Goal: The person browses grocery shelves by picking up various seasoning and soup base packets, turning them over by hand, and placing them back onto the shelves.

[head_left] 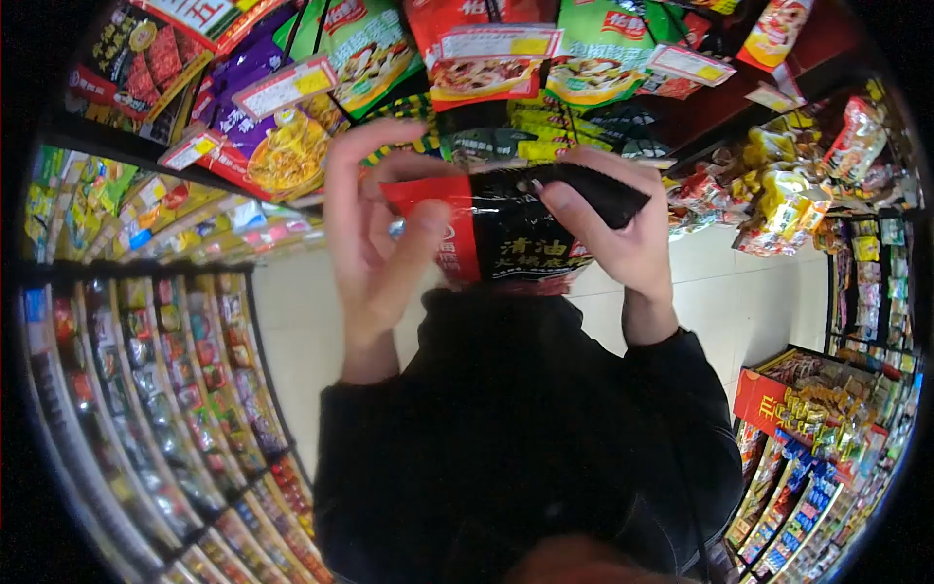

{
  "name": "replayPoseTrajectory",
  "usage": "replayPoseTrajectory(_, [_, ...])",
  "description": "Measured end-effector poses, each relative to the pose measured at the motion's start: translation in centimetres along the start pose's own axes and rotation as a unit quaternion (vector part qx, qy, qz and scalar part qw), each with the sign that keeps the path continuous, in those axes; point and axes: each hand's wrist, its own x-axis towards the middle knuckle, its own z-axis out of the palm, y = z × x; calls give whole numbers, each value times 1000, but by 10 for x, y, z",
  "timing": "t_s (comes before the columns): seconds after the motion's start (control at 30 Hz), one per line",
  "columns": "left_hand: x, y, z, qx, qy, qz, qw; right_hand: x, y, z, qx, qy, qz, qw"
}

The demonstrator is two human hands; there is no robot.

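Note:
A black and red packet of hot pot soup base (520, 219) with gold Chinese lettering is held up in front of my chest. My left hand (375, 234) is at its red end, the thumb across the front and the fingers curved round behind, the index finger raised. On the other side my right hand (618, 219) grips the black end, thumb pressed on the front near the top edge and fingers mostly hidden at the back. The packet's lower edge is partly out of sight against my black jacket (525, 419).
Just beyond my hands hang green seasoning packets (593, 49), a red packet (477, 58) and a purple packet (282, 136), with price tags (501, 42) before them. Shelves of packaged goods (165, 389) stand at the left. Bagged snacks (788, 195) and a red-signed display (764, 399) are at the right.

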Motion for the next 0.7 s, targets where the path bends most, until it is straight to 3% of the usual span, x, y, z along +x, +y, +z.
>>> replayPoseTrajectory(0.07, [24, 26, 4, 130, -86, 19, 988, 17, -15, -16, -57, -23, -27, 998])
replayPoseTrajectory(0.13, [57, 35, 5, 277, -165, 20, 946, 33, -21, -23, -54, 56, -105, 992])
replayPoseTrajectory(0.2, [93, 44, 16, 196, -167, 28, 966, 54, -31, -40, -38, 61, -51, 996])
replayPoseTrajectory(0.27, [134, 50, 24, 237, -167, 138, 947, 84, -33, -57, -11, 85, -107, 991])
replayPoseTrajectory(0.37, [190, 58, 46, 80, -186, 27, 979, 124, -42, -82, 34, 119, -107, 987])
replayPoseTrajectory(0.4, [218, 48, 45, 90, -192, 2, 977, 135, -41, -90, 50, 117, -103, 987])
replayPoseTrajectory(0.47, [229, 72, 61, 109, -206, 11, 972, 147, -58, -97, 75, 142, -66, 985])
replayPoseTrajectory(0.5, [234, 71, 68, 65, -182, 81, 978, 155, -59, -98, 102, 146, -104, 978])
replayPoseTrajectory(0.57, [238, 77, 74, 47, -158, 63, 984, 167, -62, -100, 183, 133, -128, 966])
replayPoseTrajectory(0.6, [241, 79, 77, 38, -146, 55, 987, 169, -68, -103, 175, 128, -104, 971])
replayPoseTrajectory(0.7, [251, 81, 78, -21, -130, 86, 988, 178, -85, -103, 126, 148, -152, 969])
